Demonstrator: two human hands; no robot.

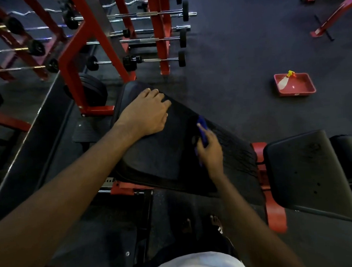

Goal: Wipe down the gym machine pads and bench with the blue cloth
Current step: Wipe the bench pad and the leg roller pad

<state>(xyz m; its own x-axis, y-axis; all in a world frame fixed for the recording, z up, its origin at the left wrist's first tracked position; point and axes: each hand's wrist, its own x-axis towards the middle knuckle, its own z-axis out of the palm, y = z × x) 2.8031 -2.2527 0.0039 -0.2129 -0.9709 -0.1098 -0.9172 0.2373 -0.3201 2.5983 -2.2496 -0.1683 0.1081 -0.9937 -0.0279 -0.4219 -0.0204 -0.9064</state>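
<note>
Grasping the blue cloth (202,130), the right hand (211,152) has its fingers (200,146) curled round a bunched fold and holds it against the backrest pad (162,154) of the bench, near the pad's right-hand edge, a little right of the picture's middle. At about 10 o'clock from the cloth, the left hand (148,112) lies palm down on the upper end of the same pad, fingers spread and released, holding nothing and seemingly steadying the pad.

Judging by this, the work is in the middle of the backrest. No clear wet trail or change in sheen shows on the dark surface, so how much of it has been covered cannot be told. The strip under the cloth looks ribbed or cracked and may need slower passes.

At 4 o'clock from the cloth sits the seat pad (306,174), apart from both hands and carrying small dark specks. It looks untouched and probably comes next. Any other machine pads are not in view, so a fair share of the task likely remains.

Farther out, at 2 o'clock on the floor (248,49), a red tray (310,87) holds a spray bottle (285,81), well apart from the bench. At 12 o'clock stands a red barbell rack (162,33).
</note>
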